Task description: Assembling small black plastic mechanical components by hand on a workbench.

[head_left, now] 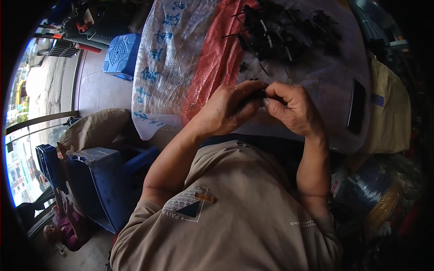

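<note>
Both hands meet over the near part of a table spread with a woven plastic sack (167, 67), white with a red band. My left hand (233, 108) is closed, its thumb and fingers curled toward the other hand. My right hand (294, 108) pinches with thumb and forefinger right against the left fingertips. Something small and dark seems to sit between them, mostly hidden by the fingers. Beyond the hands lies a loose pile of thin black pieces (282, 38), some with pale strips; several stray ones lie at its near side.
A dark flat rectangular object (356, 106) lies near the table's right edge. Left of the table are a blue plastic stool (122, 55), a tan sack (97, 128) and a blue box (97, 180). Clear plastic bags (370, 185) sit at right. Another person (70, 228) is at lower left.
</note>
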A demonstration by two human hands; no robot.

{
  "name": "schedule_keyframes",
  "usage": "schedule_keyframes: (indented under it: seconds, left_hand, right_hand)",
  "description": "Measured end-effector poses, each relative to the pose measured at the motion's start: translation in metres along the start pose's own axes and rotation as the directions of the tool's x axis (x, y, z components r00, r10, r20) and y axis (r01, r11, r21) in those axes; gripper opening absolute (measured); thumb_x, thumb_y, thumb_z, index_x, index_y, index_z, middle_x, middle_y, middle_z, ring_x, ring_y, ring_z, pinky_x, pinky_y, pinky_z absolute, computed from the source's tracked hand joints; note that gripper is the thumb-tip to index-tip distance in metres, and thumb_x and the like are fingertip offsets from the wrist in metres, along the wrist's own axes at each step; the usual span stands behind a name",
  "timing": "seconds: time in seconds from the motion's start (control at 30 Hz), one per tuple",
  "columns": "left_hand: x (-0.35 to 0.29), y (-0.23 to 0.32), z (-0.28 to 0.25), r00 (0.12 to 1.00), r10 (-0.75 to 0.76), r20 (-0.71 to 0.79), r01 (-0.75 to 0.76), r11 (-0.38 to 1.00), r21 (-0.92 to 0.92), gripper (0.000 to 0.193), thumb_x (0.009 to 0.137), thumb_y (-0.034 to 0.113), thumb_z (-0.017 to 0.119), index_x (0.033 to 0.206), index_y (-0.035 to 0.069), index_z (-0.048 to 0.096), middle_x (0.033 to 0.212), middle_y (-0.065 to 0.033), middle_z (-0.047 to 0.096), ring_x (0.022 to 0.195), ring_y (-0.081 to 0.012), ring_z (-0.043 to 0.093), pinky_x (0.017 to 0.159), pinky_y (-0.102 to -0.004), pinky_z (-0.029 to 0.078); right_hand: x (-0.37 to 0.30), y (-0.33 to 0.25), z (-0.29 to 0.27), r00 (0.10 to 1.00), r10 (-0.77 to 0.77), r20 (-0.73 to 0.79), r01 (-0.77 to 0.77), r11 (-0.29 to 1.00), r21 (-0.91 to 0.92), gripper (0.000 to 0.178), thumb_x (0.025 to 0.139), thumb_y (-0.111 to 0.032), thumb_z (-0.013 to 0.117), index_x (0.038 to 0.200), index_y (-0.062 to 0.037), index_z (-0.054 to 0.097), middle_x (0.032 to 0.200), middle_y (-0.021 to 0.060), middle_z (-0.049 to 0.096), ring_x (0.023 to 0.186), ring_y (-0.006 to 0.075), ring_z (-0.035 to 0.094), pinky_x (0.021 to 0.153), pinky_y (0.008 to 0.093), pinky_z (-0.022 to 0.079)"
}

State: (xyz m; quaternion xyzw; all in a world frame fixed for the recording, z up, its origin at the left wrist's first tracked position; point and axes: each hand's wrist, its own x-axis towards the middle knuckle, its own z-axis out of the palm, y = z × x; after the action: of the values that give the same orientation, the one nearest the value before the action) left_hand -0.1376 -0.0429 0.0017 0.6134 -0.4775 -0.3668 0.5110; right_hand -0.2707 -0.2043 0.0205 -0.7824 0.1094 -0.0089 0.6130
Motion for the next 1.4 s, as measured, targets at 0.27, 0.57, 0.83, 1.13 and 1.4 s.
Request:
schedule_keyframes:
  seconds: [0.27,0.57,0.83,1.13,1.4]
  left_hand:
    - [-0.009,0.002,-0.012,0.992,0.111,-0.058,-0.099,0.978,0.184,0.036,0.083,0.004,0.056,0.117,-0.006,0.054,0.093,-0.0179,0.064,0.085,-0.0248,0.065,0.076,-0.0326,0.050]
    - [-0.048,-0.023,-0.127,0.748,-0.098,-0.656,-0.409,0.711,-0.572,0.025,0.084,0.009,0.050,0.106,0.000,0.059,0.084,-0.0139,0.067,0.065,-0.0205,0.066,0.050,-0.0271,0.049]
    - [-0.057,-0.057,-0.228,0.447,0.027,-0.894,0.233,0.962,0.145,0.024,0.082,0.016,0.062,0.101,0.002,0.067,0.092,-0.0119,0.069,0.082,-0.0255,0.068,0.075,-0.0320,0.053]
    - [0.023,0.011,-0.068,0.803,0.485,-0.347,-0.279,0.820,0.500,0.013,0.084,0.013,0.062,0.092,0.004,0.066,0.080,-0.0163,0.064,0.079,-0.0346,0.062,0.070,-0.0420,0.050]
    - [0.038,0.021,-0.023,0.991,0.101,-0.093,-0.103,0.994,-0.023,0.034,0.087,0.018,0.061,0.113,-0.004,0.061,0.102,-0.0212,0.067,0.095,-0.0305,0.066,0.083,-0.0366,0.049]
  right_hand:
    - [0.016,-0.013,0.010,0.997,-0.064,0.042,0.067,0.997,-0.050,0.010,0.084,-0.007,0.059,0.084,0.0027,0.057,0.067,0.0070,0.057,0.061,0.0083,0.049,0.056,0.0264,0.042]
    - [0.027,0.021,0.015,0.929,-0.206,-0.307,-0.048,0.755,-0.654,0.018,0.086,-0.008,0.063,0.100,0.0011,0.060,0.082,0.0142,0.058,0.072,0.0258,0.057,0.067,0.0358,0.047]
    - [0.022,0.033,0.015,0.894,-0.287,-0.344,-0.045,0.707,-0.706,0.008,0.087,-0.005,0.053,0.091,0.0013,0.056,0.086,0.0175,0.056,0.079,0.0348,0.056,0.070,0.0407,0.046]
    - [0.027,0.000,0.025,0.795,-0.553,-0.250,0.209,0.636,-0.743,0.011,0.084,0.002,0.053,0.094,0.0008,0.055,0.094,0.0201,0.056,0.085,0.0407,0.057,0.073,0.0427,0.048]
    - [0.002,0.000,0.015,0.795,-0.383,-0.470,0.190,0.893,-0.407,0.009,0.090,-0.007,0.059,0.094,-0.0004,0.055,0.083,0.0116,0.059,0.072,0.0227,0.058,0.067,0.0308,0.047]
